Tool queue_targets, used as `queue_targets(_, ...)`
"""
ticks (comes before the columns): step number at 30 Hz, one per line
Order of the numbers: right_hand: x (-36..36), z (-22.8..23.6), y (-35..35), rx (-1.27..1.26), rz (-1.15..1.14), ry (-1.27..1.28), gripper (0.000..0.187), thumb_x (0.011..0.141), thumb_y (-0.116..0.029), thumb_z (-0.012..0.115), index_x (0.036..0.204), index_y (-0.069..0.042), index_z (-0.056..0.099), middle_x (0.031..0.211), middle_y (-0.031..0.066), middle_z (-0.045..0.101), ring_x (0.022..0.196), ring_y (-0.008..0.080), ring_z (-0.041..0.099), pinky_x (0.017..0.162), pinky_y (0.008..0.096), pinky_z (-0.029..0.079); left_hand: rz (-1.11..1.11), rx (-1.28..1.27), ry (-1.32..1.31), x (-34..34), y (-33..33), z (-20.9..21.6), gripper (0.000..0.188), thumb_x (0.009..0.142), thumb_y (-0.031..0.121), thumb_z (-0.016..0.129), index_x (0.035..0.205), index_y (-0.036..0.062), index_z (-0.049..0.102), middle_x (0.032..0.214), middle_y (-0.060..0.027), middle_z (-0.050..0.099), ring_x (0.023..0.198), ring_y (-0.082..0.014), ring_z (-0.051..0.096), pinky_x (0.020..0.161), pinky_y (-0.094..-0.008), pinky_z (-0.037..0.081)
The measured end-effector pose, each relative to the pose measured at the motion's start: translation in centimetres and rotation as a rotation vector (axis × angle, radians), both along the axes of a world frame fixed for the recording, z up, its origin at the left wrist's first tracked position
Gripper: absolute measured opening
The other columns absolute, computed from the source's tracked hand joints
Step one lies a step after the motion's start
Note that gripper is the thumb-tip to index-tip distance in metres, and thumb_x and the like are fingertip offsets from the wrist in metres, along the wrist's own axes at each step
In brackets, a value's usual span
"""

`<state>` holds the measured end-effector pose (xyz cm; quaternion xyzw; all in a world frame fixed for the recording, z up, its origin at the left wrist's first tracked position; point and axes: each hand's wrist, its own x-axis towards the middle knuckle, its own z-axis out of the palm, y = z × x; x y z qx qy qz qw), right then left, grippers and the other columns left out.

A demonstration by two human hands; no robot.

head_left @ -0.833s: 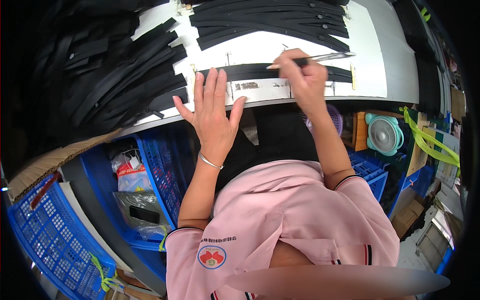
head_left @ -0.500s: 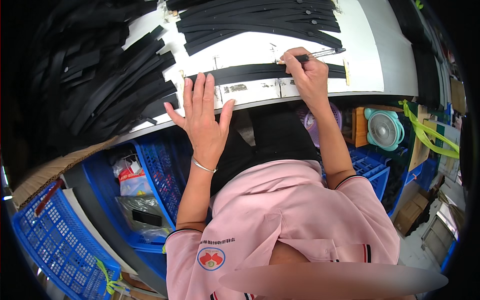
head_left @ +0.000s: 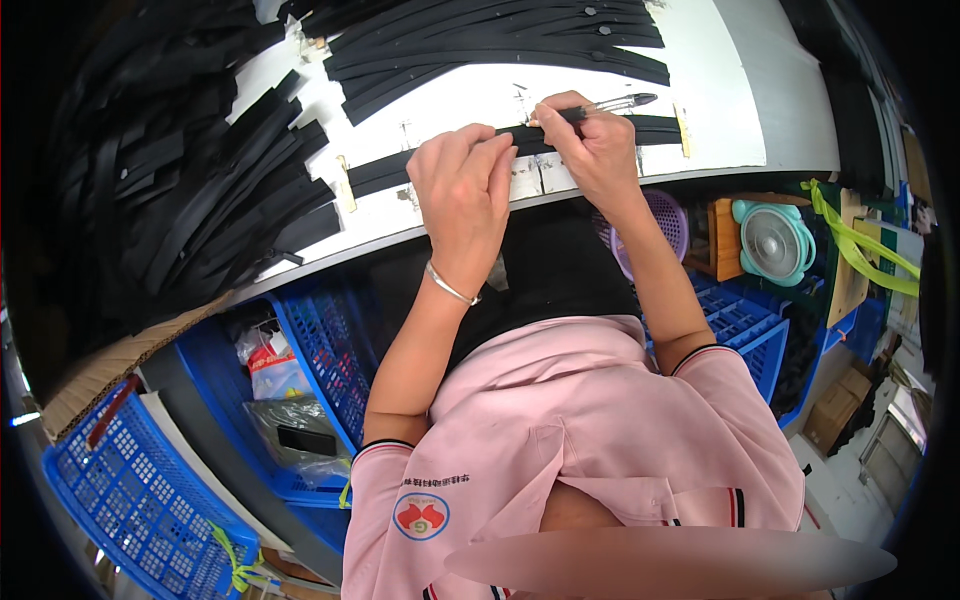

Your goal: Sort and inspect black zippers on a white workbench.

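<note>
A long black fabric strip lies across a white board in front of me. My left hand is closed over its middle, thumb and fingertips gathered on the strip; the exact grip is partly hidden. Just to the right, my right hand holds a pen with a clear barrel and dark end, slanting up to the right. The pen's tip is hidden by the fingers, near the strip's upper edge. Short dark marks show on the board around the strip.
More black strips lie at the board's far side, and a large heap of them covers the left. Below the table edge are blue crates, a purple basket and a teal fan.
My left hand has gone from lying flat with fingers spread to closed on the strip, moving right toward the pen. The right hand still holds the pen in nearly the same place.
</note>
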<state>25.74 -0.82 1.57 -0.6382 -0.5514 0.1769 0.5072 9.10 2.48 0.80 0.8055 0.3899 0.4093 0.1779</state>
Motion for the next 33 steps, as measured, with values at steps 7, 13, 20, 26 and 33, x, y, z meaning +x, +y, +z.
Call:
queue_targets(7, 0.9, -0.9, -0.4, 0.013, 0.076, 0.035, 0.018, 0.089, -0.008, 0.067, 0.075, 0.003, 0.067, 0.063, 0.0074, 0.063, 0.050, 0.0123, 0.054, 0.049, 0.0285, 0.040, 0.040, -0.025, 0.033, 0.4, -0.1, 0.2, 0.012, 0.082, 0.010, 0.081, 0.094, 0.0090, 0.078, 0.100, -0.0006, 0.071, 0.096, -0.0210, 0.062, 0.089, -0.0358, 0.042)
queue_targets(13, 1.4, -0.4, -0.6, -0.104, 0.136, -0.088, 0.017, 0.092, -0.006, 0.065, 0.081, 0.007, 0.069, 0.076, 0.0069, 0.072, 0.063, 0.0117, 0.065, 0.059, 0.0250, 0.050, 0.054, -0.019, 0.051, 0.5, -0.1, 0.0, 0.012, 0.082, 0.012, 0.082, 0.093, 0.0100, 0.079, 0.101, 0.0003, 0.072, 0.097, -0.0205, 0.062, 0.090, -0.0359, 0.041)
queue_targets(20, 3.0, 1.2, -2.4, 0.096, 0.018, 0.225, 0.017, 0.092, -0.006, 0.064, 0.078, 0.003, 0.068, 0.067, 0.0063, 0.065, 0.057, 0.0075, 0.054, 0.054, 0.0252, 0.042, 0.040, -0.006, 0.049, 0.4, -0.2, 0.0, 0.011, 0.083, 0.010, 0.080, 0.093, 0.0112, 0.076, 0.101, -0.0003, 0.069, 0.097, -0.0221, 0.061, 0.092, -0.0376, 0.041)
queue_targets(26, 9.0, 0.5, -4.1, 0.074, -0.214, 0.245, 0.015, 0.096, -0.006, 0.061, 0.087, 0.000, 0.070, 0.076, 0.0011, 0.067, 0.065, 0.0031, 0.053, 0.057, 0.0206, 0.040, 0.046, -0.003, 0.081, 0.8, -0.4, 0.3, 0.012, 0.083, 0.007, 0.078, 0.095, 0.0100, 0.076, 0.102, -0.0025, 0.070, 0.099, -0.0233, 0.061, 0.093, -0.0377, 0.041)
queue_targets(33, 9.4, -0.7, -3.9, 0.032, -0.210, 0.248, 0.016, 0.098, -0.010, 0.064, 0.088, 0.000, 0.072, 0.066, -0.0043, 0.061, 0.058, 0.0004, 0.047, 0.051, 0.0204, 0.036, -0.152, -0.075, -0.062, 6.7, -0.9, 1.6, 0.014, 0.082, 0.007, 0.077, 0.096, 0.0078, 0.076, 0.102, -0.0056, 0.070, 0.097, -0.0264, 0.061, 0.091, -0.0391, 0.042)
